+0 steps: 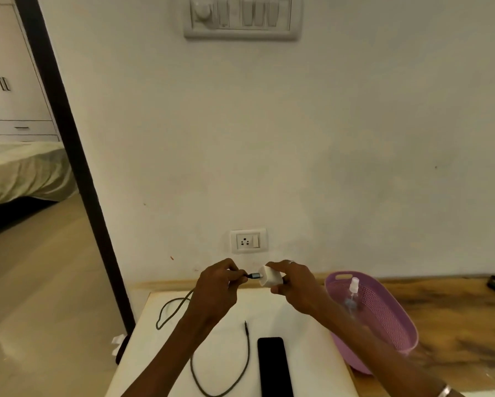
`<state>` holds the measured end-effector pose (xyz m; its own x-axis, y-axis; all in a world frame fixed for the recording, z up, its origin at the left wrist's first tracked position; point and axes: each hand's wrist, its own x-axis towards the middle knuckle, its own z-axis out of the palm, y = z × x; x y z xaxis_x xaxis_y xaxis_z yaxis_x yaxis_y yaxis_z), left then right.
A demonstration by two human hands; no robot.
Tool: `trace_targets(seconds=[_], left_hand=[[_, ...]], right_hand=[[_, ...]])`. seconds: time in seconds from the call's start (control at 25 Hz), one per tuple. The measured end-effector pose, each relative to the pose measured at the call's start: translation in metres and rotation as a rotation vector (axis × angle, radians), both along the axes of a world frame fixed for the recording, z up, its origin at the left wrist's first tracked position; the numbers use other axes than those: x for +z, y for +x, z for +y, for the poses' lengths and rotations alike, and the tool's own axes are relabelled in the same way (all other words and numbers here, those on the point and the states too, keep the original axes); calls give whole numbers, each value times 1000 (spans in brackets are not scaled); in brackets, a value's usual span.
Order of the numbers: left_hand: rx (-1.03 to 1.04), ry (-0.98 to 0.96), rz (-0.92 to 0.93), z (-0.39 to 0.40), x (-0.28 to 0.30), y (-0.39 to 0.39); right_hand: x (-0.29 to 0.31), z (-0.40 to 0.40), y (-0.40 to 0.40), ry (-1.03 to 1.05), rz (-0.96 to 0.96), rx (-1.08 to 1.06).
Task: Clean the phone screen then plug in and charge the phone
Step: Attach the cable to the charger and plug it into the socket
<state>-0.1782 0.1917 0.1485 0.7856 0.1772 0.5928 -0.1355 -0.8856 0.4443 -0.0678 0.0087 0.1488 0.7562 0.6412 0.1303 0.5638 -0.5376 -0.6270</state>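
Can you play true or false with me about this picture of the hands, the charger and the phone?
1. The left hand pinches the cable plug. True.
2. The right hand holds a white charger. True.
3. The charger is plugged into the wall socket. False: the socket is empty.
4. The phone lies in the purple basket. False: it lies on the white board.
5. A spray bottle stands in the basket. True.
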Motion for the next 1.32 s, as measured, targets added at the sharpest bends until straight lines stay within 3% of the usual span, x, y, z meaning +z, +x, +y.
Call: trace_targets(seconds=[0.24,0.4,0.6,0.72,0.96,1.08,1.32], left_hand=[[22,139,91,-9,9,3],[32,21,103,-13,10,7],[115,22,167,-21,6,13],[136,-188,214,-22,0,14],[-87,-838,617,-27,-7,36],[-124,-1045,610,-27,-30,48],[117,-1406,451,-4,-66,92]], right_hand=[[7,-1,-3,-57,-84,-2],[4,-2,-1,-59,-74,-27],[7,3,-3,-92,-142,-11],[4,3,1,-73,-111,-6],[-9,4,3,-18,-65,55],[-26,-1,12,55,44,-6],[-89,-19,36,46,35,-175]])
